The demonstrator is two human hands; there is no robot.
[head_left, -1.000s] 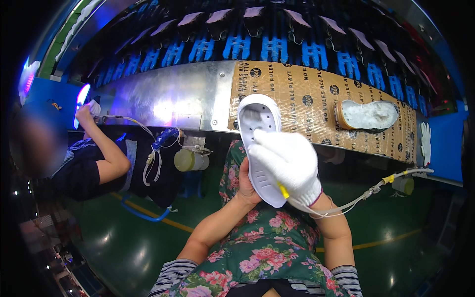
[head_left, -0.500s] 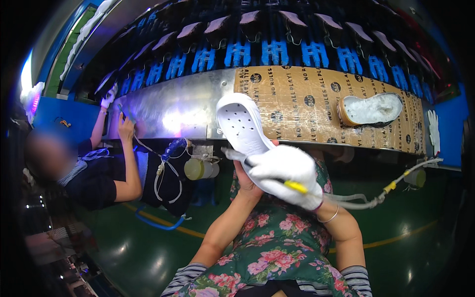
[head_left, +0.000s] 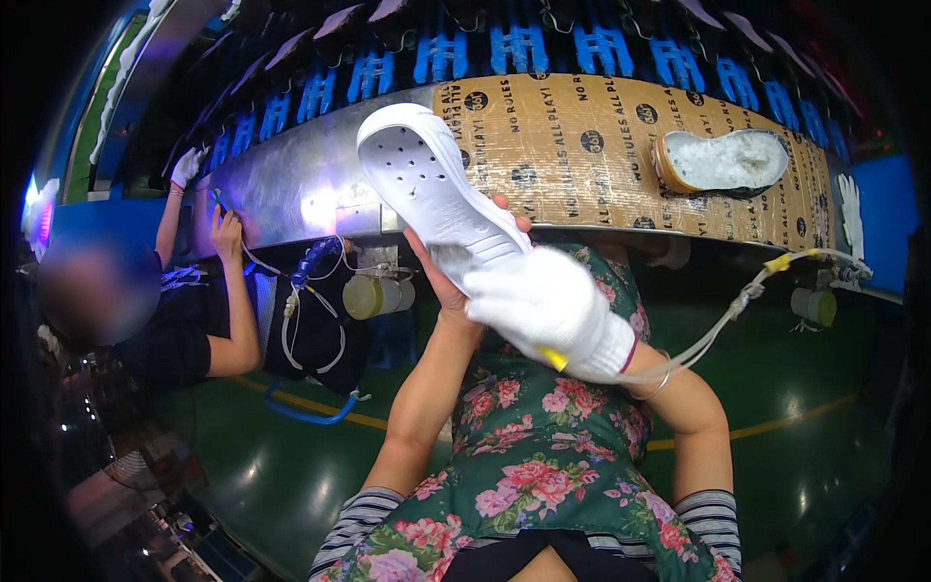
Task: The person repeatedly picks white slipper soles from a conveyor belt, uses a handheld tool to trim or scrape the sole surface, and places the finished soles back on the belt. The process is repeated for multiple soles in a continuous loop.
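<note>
My bare left hand [head_left: 444, 281] grips a white clog [head_left: 412, 179] from below, its fingers showing along both sides. The clog has a holed toe and is tilted, sole part facing up, its toe toward the upper left. My right hand [head_left: 543, 306], in a white knit glove, is closed over the heel end. A clear hose [head_left: 708, 335] with yellow fittings runs to that hand. A blurred grey tip shows inside the shoe beside the gloved fingers; the body of this hose-fed tool is hidden in the glove.
A metal table [head_left: 281, 209] is partly covered by printed cardboard [head_left: 582, 175]. A tan shoe form with a whitish top [head_left: 727, 160] lies on it. Blue clamps [head_left: 514, 50] line the back. A white glove [head_left: 850, 213] lies far right. A co-worker's hand [head_left: 228, 233] is at left.
Both hands and the clog have moved up and to the left in view. The grey tip has shifted further inside the clog. The table and background also sit higher in the picture.
</note>
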